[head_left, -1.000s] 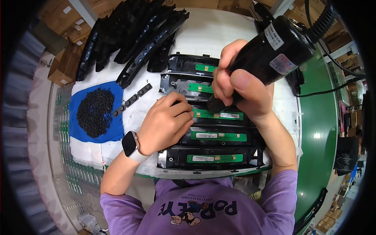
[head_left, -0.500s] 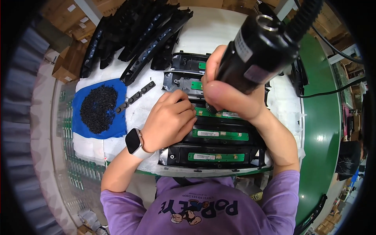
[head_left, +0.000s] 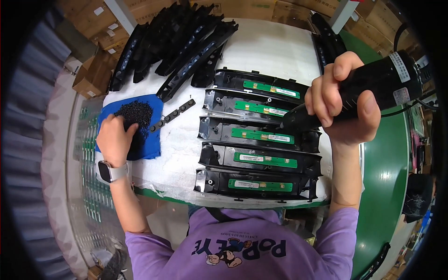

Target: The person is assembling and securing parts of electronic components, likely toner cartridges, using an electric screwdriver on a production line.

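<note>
Your right hand (head_left: 343,100) is clenched round the black cylindrical electric screwdriver (head_left: 368,88), heavy and rigid, at 2 o'clock above the black plastic housings with green circuit boards (head_left: 259,135). Your left hand (head_left: 114,137), earlier on those housings, now pinches tiny, slippery black screws (head_left: 133,114) on the blue cloth (head_left: 149,140) at 9 o'clock.

Pile of small black screws (head_left: 135,113) heaped on blue cloth (head_left: 151,140), left side of white table; left hand (head_left: 115,139) rests on pile. Black electric screwdriver (head_left: 359,91), cylindrical, cabled, tilted, tip down-left over third black housing (head_left: 259,135), gripped by right hand (head_left: 343,105).
</note>
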Demonstrator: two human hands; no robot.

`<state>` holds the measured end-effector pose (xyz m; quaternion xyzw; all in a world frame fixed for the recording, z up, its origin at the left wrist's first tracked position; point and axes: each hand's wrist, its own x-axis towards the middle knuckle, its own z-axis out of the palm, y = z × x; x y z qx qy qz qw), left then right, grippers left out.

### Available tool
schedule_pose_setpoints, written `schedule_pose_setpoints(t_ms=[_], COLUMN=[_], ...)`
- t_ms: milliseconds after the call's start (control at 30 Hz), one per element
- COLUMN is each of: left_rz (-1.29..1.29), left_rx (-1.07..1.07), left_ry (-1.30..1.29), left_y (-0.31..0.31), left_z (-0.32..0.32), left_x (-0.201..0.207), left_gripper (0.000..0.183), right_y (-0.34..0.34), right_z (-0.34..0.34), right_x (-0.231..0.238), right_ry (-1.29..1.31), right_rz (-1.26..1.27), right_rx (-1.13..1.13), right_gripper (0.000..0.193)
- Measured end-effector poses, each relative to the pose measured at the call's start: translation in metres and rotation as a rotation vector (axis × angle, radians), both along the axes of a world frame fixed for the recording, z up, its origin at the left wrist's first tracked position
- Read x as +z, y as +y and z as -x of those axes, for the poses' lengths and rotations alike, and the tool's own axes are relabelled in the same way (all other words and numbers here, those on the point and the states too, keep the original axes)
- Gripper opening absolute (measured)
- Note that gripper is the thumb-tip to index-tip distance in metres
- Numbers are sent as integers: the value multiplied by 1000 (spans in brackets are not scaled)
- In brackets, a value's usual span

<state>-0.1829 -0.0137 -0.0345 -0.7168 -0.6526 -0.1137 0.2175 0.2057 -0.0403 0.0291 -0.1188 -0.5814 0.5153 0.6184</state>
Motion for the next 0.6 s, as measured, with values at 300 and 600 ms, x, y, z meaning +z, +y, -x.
schedule_pose_setpoints(t_ms=[300, 600], left_rz=[156, 24], left_rx=[-18, -113], left_ry=[-236, -415], left_y=[4, 5], left_z=[14, 20], left_x=[-14, -20], left_gripper=[9, 9], right_y=[-10, -9], right_z=[1, 7], right_x=[5, 2], right_ry=[-214, -227], right_rz=[22, 42], right_rx=[-69, -74], right_gripper=[46, 42])
